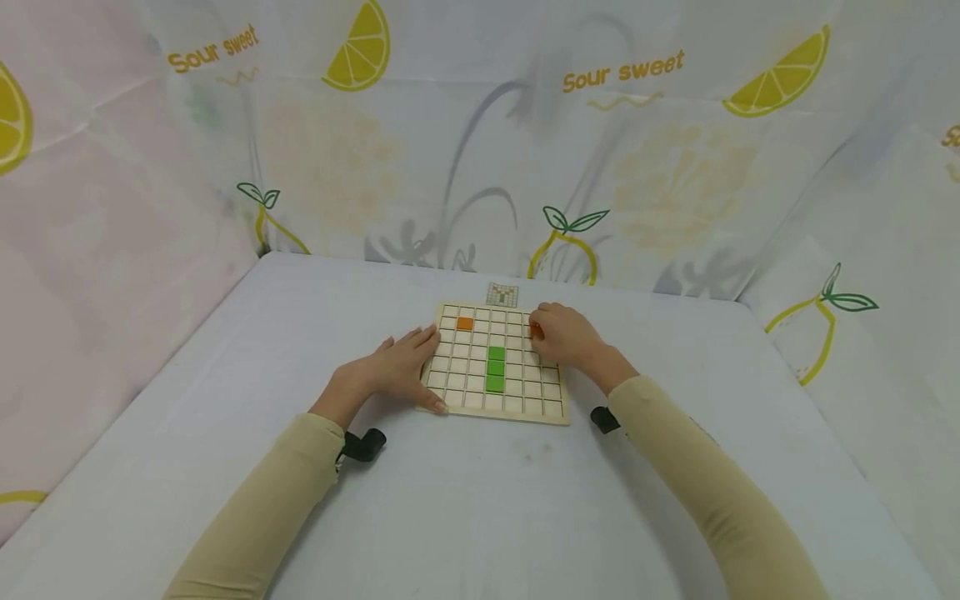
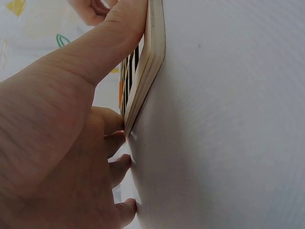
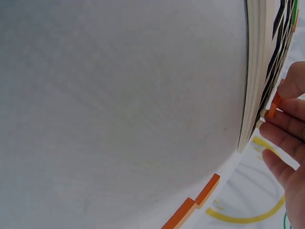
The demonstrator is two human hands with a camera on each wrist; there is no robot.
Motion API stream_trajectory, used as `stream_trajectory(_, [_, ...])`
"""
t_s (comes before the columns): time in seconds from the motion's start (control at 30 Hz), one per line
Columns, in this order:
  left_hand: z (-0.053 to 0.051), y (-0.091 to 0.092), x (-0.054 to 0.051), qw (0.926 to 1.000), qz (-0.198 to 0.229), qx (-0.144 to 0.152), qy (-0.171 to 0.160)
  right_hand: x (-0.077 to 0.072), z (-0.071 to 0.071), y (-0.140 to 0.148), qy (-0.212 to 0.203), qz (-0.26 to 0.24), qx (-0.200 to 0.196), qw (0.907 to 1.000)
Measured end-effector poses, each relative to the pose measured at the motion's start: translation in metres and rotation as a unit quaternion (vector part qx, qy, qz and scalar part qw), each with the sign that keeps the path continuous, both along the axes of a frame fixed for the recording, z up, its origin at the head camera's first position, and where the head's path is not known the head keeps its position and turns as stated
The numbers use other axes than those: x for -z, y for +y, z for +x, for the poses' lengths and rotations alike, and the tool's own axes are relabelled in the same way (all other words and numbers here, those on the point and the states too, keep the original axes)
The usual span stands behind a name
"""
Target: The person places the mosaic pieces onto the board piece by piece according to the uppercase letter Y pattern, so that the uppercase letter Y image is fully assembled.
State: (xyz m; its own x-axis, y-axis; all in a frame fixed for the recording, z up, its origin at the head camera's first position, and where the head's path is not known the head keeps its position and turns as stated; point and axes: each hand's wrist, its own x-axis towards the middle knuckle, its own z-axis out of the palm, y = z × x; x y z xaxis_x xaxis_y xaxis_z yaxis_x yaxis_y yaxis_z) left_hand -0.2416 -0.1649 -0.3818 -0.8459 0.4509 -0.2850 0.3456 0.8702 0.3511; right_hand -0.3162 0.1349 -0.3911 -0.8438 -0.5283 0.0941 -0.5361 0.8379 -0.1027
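A square wooden grid board (image 1: 495, 417) lies on the white table. Spread along its left edge is my left hand (image 1: 401, 367), its thumb at the near left corner and its fingers straight. At the far right of the board my right hand (image 1: 564, 333) pinches an orange tile (image 3: 275, 102) between thumb and fingers, low over the grid. One orange tile (image 1: 465, 323) sits in a cell near the far left, and several green tiles (image 1: 496, 367) stand in a column at the middle. The right hand partly hides the far right cells.
Behind the board lies a small printed pattern card (image 1: 502, 295). Loose orange tiles (image 3: 207, 190) are on the table in the right wrist view. Black wrist mounts (image 1: 365, 445) are on both wrists. A lemon-print cloth (image 1: 465, 125) hangs around the table (image 1: 480, 517).
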Motion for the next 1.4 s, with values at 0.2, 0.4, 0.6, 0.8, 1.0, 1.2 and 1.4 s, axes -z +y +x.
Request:
stream_trajectory(0.2, [-0.001,0.000,0.001,1.0000,0.001,0.002,0.002,0.000,0.001,-0.001,0.004,0.002,-0.002,1.0000])
stream_trajectory(0.4, [-0.002,0.000,0.002,1.0000,0.000,0.003,0.003,0.001,0.002,-0.004,0.008,-0.001,-0.015,0.9999])
stream_trajectory(0.6, [-0.001,0.000,0.003,1.0000,0.001,0.000,0.000,0.000,0.006,-0.010,0.020,-0.004,-0.037,0.9991])
stream_trajectory(0.8, [-0.002,0.000,0.003,1.0000,-0.003,0.001,-0.001,0.001,0.008,-0.015,0.037,-0.007,-0.054,0.9979])
stream_trajectory(1.0, [-0.003,0.000,0.004,1.0000,-0.008,0.001,0.003,0.001,0.009,-0.020,0.048,-0.013,-0.064,0.9967])
stream_trajectory(1.2, [-0.004,0.000,0.006,1.0000,-0.009,-0.001,0.003,0.002,0.007,-0.025,0.046,-0.021,-0.066,0.9966])
stream_trajectory(1.4, [-0.005,0.000,0.007,0.9999,-0.011,0.000,0.002,0.002,0.008,-0.032,0.027,-0.025,-0.066,0.9971])
